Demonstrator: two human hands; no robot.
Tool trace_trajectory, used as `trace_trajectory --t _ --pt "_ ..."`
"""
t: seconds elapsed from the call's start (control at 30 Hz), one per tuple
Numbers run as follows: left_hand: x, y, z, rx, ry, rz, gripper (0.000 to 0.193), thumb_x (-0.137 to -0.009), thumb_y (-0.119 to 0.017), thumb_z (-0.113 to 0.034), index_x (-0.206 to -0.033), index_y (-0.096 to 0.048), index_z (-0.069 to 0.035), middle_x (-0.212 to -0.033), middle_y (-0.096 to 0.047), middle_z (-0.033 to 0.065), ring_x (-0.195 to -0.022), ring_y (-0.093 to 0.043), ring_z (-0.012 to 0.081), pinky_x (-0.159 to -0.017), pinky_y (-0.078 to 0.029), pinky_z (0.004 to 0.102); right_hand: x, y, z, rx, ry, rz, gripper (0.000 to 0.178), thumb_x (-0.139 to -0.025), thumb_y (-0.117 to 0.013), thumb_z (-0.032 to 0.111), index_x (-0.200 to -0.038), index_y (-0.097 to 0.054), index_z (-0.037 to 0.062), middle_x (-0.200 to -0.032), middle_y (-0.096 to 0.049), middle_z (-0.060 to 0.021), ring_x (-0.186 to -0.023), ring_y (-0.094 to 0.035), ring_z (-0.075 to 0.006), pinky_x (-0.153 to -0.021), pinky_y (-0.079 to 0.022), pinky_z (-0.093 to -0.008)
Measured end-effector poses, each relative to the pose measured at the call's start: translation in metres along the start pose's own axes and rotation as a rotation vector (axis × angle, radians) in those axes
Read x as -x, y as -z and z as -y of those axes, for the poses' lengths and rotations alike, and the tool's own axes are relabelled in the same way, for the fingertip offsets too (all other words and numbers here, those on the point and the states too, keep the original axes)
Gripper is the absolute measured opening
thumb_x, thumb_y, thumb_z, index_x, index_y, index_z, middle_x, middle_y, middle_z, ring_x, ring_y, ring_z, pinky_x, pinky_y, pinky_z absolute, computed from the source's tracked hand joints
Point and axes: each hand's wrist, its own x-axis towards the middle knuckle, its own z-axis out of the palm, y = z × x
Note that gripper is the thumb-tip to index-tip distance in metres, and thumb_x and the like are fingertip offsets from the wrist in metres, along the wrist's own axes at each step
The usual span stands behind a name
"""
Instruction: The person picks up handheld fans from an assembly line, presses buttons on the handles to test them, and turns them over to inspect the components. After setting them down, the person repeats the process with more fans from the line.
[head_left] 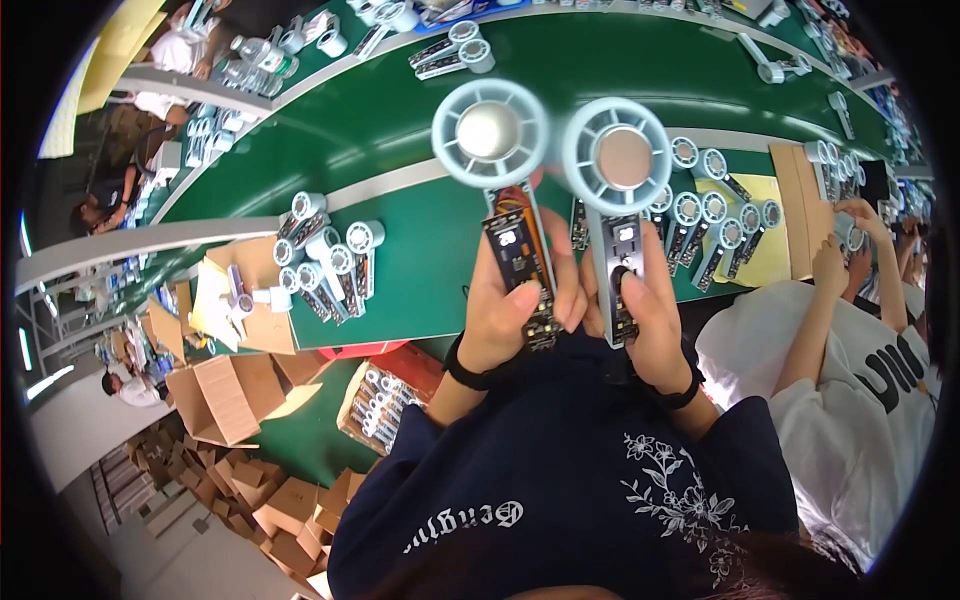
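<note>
A long green desk [420, 215] spans the view, a pale rail [385, 184] running along it. To the right, a co-worker in a white shirt [820, 340] sits with both hands at a similar unit. Cardboard boxes [290, 505] lie heaped at lower left, below an open brown carton [235, 395]. A yellow sheet [762, 262] lies under part of the cluster of fan units [731, 233] on the right of the desk; another cluster [340, 262] stands on the left.

The two nearest fan units are held up in front of the person's chest, round heads upward. The left hand [497, 312] has its grip clamped around the left fan unit [518, 262], thumb on its dark board; coloured wires [512, 200] show below the head. The right hand [652, 315] has its grip clamped around the right fan unit [618, 255], thumb across its front. Each unit's small display [507, 238] is lit white.
</note>
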Motion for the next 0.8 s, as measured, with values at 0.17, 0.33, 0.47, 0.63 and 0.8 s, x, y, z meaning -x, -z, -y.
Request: trace_trajectory --t 0.17,0.33,0.47,0.63,0.8 --pt "0.001 0.003 -0.003 -0.025 -0.016 0.016 0.083 -0.081 -0.065 -0.026 -0.14 -0.012 -0.003 -0.102 -0.047 0.0107 -0.057 -0.053 0.0149 -0.048 -0.046 0.0285 -0.002 -0.003 0.0 -0.001 -0.006 0.005 0.057 -0.089 -0.043 0.035 -0.129 -0.027 -0.003 -0.081 -0.048 -0.008 -0.057 -0.047 -0.012 -0.047 -0.034 -0.0227" --pt "0.006 0.008 -0.003 -0.04 -0.004 0.005 0.083 -0.082 -0.064 -0.027 -0.14 -0.011 -0.002 -0.102 -0.047 0.0112 -0.056 -0.053 0.0152 -0.047 -0.046 0.0283 0.001 -0.005 -0.004 -0.004 -0.011 0.01 0.056 -0.089 -0.043 0.033 -0.13 -0.026 -0.0027 -0.082 -0.048 -0.0079 -0.058 -0.047 -0.0118 -0.048 -0.035 -0.0226" --pt "0.008 0.009 0.0 -0.04 0.007 -0.003 0.083 -0.082 -0.065 -0.028 -0.14 -0.011 -0.002 -0.103 -0.046 0.0116 -0.056 -0.053 0.0152 -0.047 -0.047 0.0284 0.002 -0.003 -0.004 0.063 -0.016 0.026 0.054 -0.09 -0.042 0.031 -0.13 -0.026 -0.0016 -0.083 -0.049 -0.0078 -0.059 -0.047 -0.0114 -0.05 -0.036 -0.0222" --pt "0.007 0.007 0.002 -0.047 -0.013 -0.006 0.084 -0.081 -0.065 -0.028 -0.14 -0.01 -0.002 -0.103 -0.047 0.0111 -0.055 -0.052 0.0151 -0.047 -0.047 0.0285 0.003 0.0 -0.004 0.019 -0.009 0.04 0.052 -0.091 -0.042 0.028 -0.131 -0.025 -0.0009 -0.083 -0.048 -0.0077 -0.059 -0.046 -0.0111 -0.051 -0.036 -0.022" --pt "0.006 0.01 0.002 -0.071 -0.01 -0.003 0.083 -0.081 -0.065 -0.029 -0.139 -0.013 -0.001 -0.103 -0.047 0.0109 -0.055 -0.052 0.0152 -0.046 -0.047 0.0284 0.001 0.0 -0.004 -0.009 -0.003 0.037 0.051 -0.092 -0.042 0.028 -0.131 -0.025 -0.0011 -0.082 -0.048 -0.0074 -0.059 -0.046 -0.0108 -0.05 -0.036 -0.0221"
